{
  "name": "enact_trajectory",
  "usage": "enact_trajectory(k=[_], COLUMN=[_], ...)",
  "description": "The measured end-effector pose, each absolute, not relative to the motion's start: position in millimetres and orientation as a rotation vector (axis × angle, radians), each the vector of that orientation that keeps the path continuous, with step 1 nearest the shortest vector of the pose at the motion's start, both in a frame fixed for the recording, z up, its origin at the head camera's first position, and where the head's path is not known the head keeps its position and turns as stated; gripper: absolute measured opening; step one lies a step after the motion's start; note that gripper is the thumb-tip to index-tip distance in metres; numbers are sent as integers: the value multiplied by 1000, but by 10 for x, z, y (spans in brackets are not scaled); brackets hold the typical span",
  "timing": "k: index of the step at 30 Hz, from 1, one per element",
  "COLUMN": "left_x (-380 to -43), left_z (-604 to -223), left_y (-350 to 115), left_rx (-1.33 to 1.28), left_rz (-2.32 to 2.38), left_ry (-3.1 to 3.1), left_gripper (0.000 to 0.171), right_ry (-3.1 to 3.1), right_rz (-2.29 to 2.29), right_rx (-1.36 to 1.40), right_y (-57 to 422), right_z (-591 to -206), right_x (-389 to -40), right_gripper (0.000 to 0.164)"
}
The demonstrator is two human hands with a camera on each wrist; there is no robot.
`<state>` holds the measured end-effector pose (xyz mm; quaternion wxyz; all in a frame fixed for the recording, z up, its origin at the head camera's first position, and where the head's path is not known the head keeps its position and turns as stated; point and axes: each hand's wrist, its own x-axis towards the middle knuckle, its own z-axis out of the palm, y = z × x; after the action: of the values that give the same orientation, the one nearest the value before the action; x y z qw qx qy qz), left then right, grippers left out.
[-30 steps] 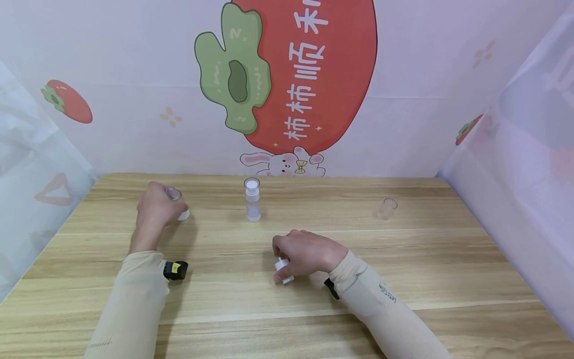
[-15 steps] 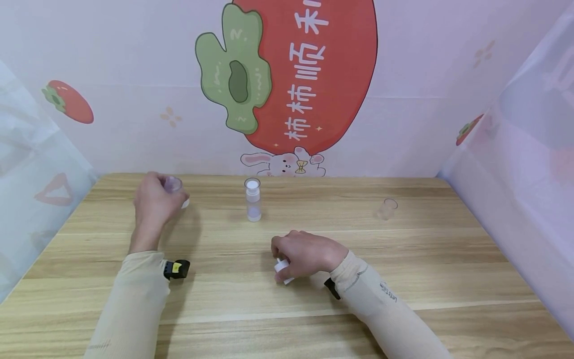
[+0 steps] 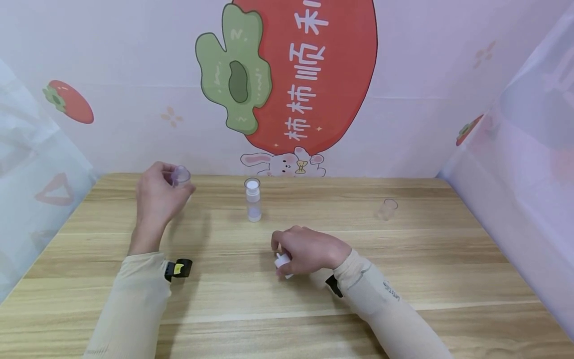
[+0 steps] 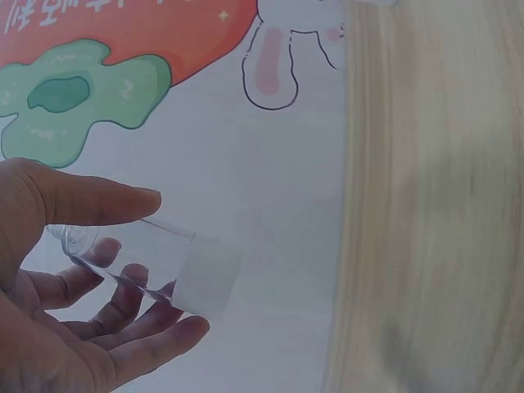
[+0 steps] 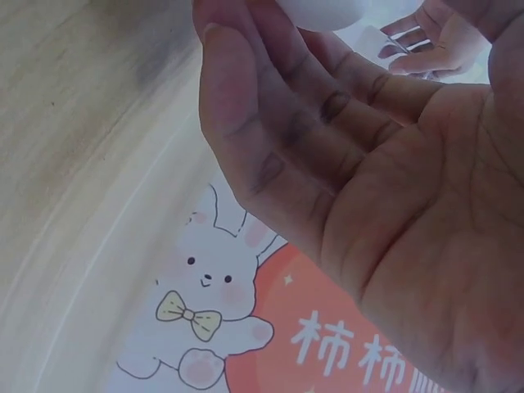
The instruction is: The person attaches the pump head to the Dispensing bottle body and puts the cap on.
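Note:
My left hand [image 3: 157,195] holds a small clear bottle [image 3: 181,177] above the back left of the table. In the left wrist view the thumb and fingers grip the bottle's clear wall [image 4: 160,255]; its narrower neck lies toward the palm and its white base [image 4: 207,278] points away. My right hand [image 3: 311,248] pinches a white pump head [image 3: 282,261] between thumb and fingers, low over the middle of the table. In the right wrist view only a white rounded part [image 5: 327,10] of it shows at the top edge, the rest hidden by the fingers.
Between the hands, further back, stands an assembled pump bottle [image 3: 253,200] with a clear cap over its white top. A loose clear cap [image 3: 387,209] sits at the back right of the wooden table [image 3: 426,269]. Printed cloth [image 3: 403,129] walls the back and sides.
My left hand has lifted the clear bottle off the table, up and toward the back, tilting it. The right hand, still pinching the pump head, has risen very slightly.

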<state>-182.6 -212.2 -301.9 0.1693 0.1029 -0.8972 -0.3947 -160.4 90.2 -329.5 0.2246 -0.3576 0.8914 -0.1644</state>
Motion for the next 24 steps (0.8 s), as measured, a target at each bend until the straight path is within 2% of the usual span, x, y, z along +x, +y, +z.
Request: enact_trajectory(k=[15,24], left_x=[-1779,-1771], left_z=[-2919,-2914], left_y=[-1924,-1845], left_rx=[149,148], left_rz=[-1097,-1099], left_ry=[-2494,-2489], left_gripper=[43,44], right_ry=[2494,2487], right_rz=[-543,-556], right_rx=[-1064,-1062], right_y=[990,1009], right_z=[-3208,-3178], right_x=[-1640,-1659], right_gripper=[36,41])
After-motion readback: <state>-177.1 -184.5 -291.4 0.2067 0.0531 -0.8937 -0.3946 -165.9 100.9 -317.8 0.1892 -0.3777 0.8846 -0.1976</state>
